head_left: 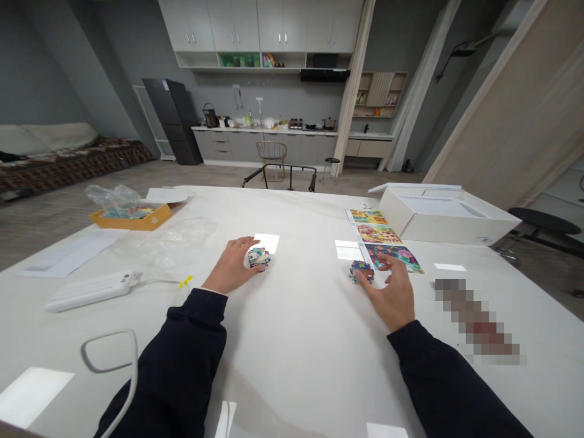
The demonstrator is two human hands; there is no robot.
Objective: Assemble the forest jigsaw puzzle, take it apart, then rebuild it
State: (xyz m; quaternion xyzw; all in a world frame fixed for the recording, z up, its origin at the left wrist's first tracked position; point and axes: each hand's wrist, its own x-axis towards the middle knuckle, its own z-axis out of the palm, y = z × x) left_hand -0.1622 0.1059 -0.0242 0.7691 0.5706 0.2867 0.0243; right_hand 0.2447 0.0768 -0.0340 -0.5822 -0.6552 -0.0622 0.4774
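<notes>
On the left, a small stack of colourful jigsaw puzzle pieces (259,258) sits between the thumb and fingers of my left hand (232,264). The thumb lies along its front side, and the fingers curve round its back. My right hand (393,293) is beside a second stack of dark, multicoloured puzzle pieces (362,271). Its thumb reaches the near edge of that stack, while the index finger is bent and apart from it. Just behind the right hand lies a strip of printed puzzle pictures (376,234) with three colourful scenes.
At the left stand an orange box (157,218) with plastic and pieces, a clear plastic bag (182,240), white paper (68,255) and a white power strip (93,291) with its cable. An open white box (456,228) occupies the back right. A pixelated patch covers something at right.
</notes>
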